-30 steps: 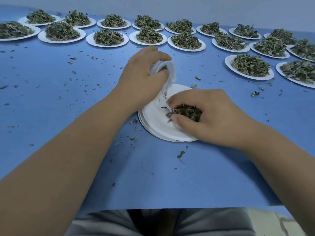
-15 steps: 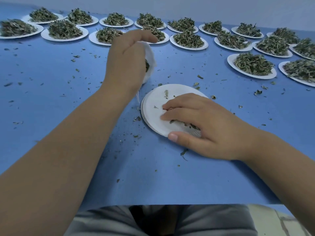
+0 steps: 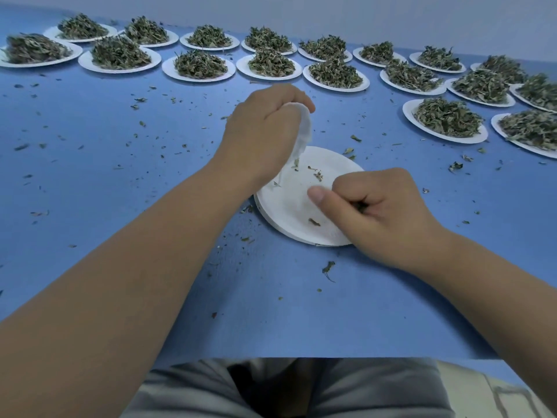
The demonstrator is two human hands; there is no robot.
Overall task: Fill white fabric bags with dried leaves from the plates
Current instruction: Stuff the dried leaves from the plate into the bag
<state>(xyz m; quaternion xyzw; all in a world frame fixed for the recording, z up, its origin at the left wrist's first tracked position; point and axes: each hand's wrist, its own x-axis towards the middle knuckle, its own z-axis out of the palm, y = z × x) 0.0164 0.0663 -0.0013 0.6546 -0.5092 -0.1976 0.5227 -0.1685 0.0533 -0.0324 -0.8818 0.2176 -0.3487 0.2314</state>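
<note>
Left hand: the left hand [image 3: 265, 131] is raised over the far-left edge of the near plate [image 3: 283, 206], its fingers [image 3: 283, 95] curled round the upper part of the white fabric bag [image 3: 303, 134].
Bag: it hangs from that grip, long axis roughly upright, with its lower end just over the plate's far rim. The mouth is hidden behind the hand, so I cannot tell how wide it stands.
Right hand: the right hand [image 3: 385, 215] rests at the plate's right edge, fingers curled in and thumb out, pinching a small tuft of dried leaves [image 3: 360, 206].
Plate: nearly bare, with a few leaf scraps [image 3: 314, 221] left on it.
Deciding relation: the bag lies up and to the left of the right hand, across the plate; the right hand is the nearer to the leaves.
Likely next: carry the pinch up and leftward to the bag's top.
</note>
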